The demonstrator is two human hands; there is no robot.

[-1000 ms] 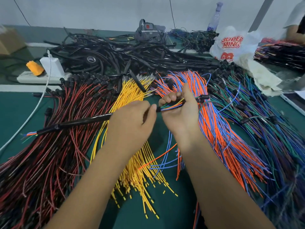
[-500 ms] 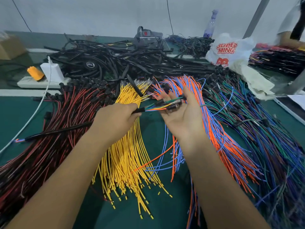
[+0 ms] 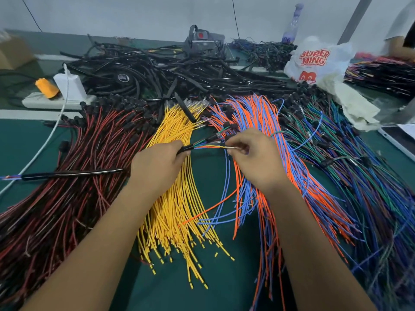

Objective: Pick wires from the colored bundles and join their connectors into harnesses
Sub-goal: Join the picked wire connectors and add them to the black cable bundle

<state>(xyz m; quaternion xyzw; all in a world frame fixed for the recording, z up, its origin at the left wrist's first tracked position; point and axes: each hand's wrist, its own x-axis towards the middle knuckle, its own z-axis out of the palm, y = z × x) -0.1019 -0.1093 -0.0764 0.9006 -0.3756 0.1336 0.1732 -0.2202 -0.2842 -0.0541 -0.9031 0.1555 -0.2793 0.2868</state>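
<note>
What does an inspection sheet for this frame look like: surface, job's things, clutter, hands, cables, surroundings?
Surface: green mat, mostly under wire.
Job's things: red-black bundle, yellow bundle, orange-blue bundle, green-blue bundle; a sleeved cable fans into coloured leads between the hands.
Clutter: plastic bag, cloth, bottle, cardboard box.
Hands: left hand grips the sleeved cable's end; right hand pinches one lead's tip.
Cables: black cable pile at the back; white cord runs from a charger on a power strip.
Surroundings: white wall; another person's arm at far right.
</note>
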